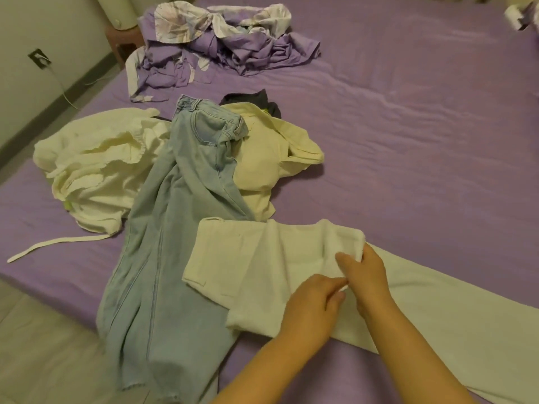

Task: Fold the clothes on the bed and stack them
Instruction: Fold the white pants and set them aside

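Head view: both hands work on a pair of white cotton trousers (262,258) lying across the near edge of the purple-sheeted bed (408,126). Left hand (313,298) has fingers curled, pinching a fold of the white cloth at mid-garment. Right hand (364,275) sits just beside it, touching it, fingers curled over a bunched ridge of the same cloth. Neither hand is spread flat.

Key relation: the trousers' long axis runs left-right across the near edge, waist end toward the left, one long leg trailing away to the near right corner past the right forearm. The hands grip close together near the middle, so the long leg lies to the right of both hands and the right hand is nearer to it. Judgement: the next fold likely needs that trailing leg brought over toward the waist end; the right hand is better placed for it.

Light blue denim jeans (180,199) lie unfolded just left of the trousers, partly under their waist end, long axis running from bed middle to near edge and hanging over it. Crumpled cream garment (96,164) sits at the left edge; pale yellow shirt (268,158) lies beside the jeans' waistband. Purple floral bedding heap (221,42) is at the far side. No folded stack visible; task looks early.
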`<state>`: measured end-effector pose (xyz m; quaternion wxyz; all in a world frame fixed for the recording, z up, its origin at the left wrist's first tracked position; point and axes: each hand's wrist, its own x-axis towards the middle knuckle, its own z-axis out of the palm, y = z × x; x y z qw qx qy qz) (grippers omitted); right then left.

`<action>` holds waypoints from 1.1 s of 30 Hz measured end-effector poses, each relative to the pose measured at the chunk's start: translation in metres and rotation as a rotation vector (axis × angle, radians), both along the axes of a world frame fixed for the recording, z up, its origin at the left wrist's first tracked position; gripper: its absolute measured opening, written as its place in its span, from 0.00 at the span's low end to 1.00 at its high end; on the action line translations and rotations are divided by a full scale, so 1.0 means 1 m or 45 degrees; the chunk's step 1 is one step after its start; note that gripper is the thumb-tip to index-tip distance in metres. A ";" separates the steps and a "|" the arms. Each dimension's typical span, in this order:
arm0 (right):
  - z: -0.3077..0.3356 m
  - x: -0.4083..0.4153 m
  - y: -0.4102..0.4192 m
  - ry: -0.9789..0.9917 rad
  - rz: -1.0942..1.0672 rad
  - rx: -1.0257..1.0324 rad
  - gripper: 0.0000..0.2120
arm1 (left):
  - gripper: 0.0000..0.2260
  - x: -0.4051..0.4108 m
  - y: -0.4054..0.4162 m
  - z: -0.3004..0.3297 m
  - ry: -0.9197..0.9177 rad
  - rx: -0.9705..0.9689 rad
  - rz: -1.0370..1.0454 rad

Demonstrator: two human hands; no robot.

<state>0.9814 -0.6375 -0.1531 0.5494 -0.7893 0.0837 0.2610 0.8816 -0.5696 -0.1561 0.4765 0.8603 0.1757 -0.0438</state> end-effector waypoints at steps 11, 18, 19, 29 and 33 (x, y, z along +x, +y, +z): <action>0.017 0.020 -0.184 0.334 -0.534 0.975 0.12 | 0.22 0.120 -0.054 0.007 0.056 -0.118 -0.191; 0.028 0.039 -0.274 0.316 -0.648 1.168 0.22 | 0.29 0.194 -0.152 0.013 0.382 -0.540 -0.280; 0.030 0.041 -0.287 0.298 -0.643 1.170 0.20 | 0.28 0.202 -0.166 0.013 0.423 -0.515 -0.330; 0.033 0.051 -0.414 -0.076 -0.758 0.713 0.13 | 0.31 0.239 -0.319 -0.032 0.663 -0.153 -0.768; 0.019 0.045 -0.458 -0.122 -0.844 0.488 0.11 | 0.37 0.255 -0.353 -0.052 0.760 0.079 -0.835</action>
